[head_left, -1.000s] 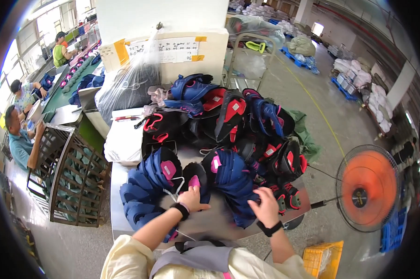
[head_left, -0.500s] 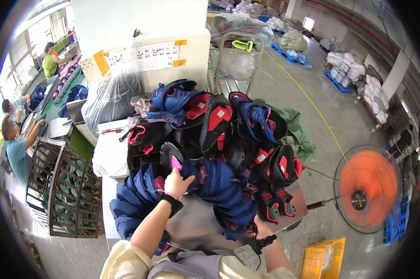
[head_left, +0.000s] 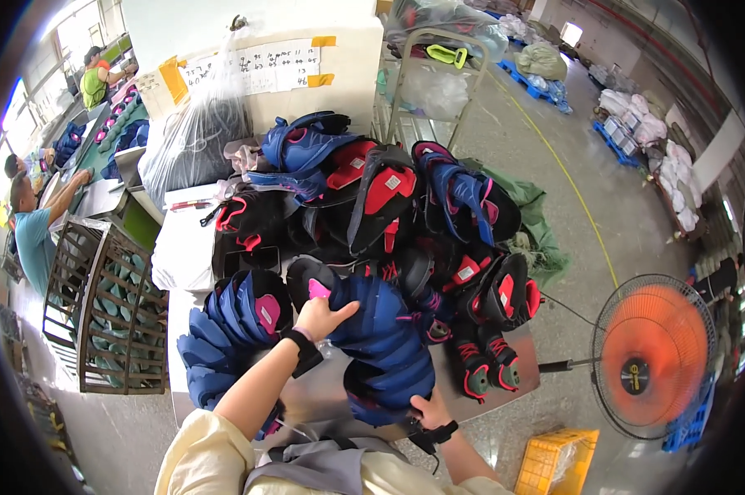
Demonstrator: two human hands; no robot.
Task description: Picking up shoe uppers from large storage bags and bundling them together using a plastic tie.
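A curved row of nested navy-blue shoe uppers point(head_left: 381, 330) lies across the metal table in front of me. My left hand point(head_left: 321, 318) grips its far end, thumb stretched to the right, beside an upper with a pink lining point(head_left: 318, 289). At the near end, my right hand point(head_left: 430, 410) presses its thumb on the last upper; its other fingers are mostly hidden. To the left fans out a second row of blue uppers point(head_left: 203, 351). Behind are piled black-and-red shoes point(head_left: 381, 198) and more blue ones point(head_left: 306, 148). A pair of black shoes point(head_left: 486, 363) stands at the right.
An orange-bladed fan point(head_left: 649, 355) stands to the right, and a yellow crate point(head_left: 554, 462) sits on the floor below. At left is a slatted rack point(head_left: 100, 305). Two co-workers point(head_left: 34, 235) sit beside a conveyor; another person point(head_left: 96, 78) is farther back. A hand trolley point(head_left: 434, 91) stands behind.
My right hand has moved left against the near end of the blue row, and that end has shifted left with it. My left hand keeps its place at the far end.
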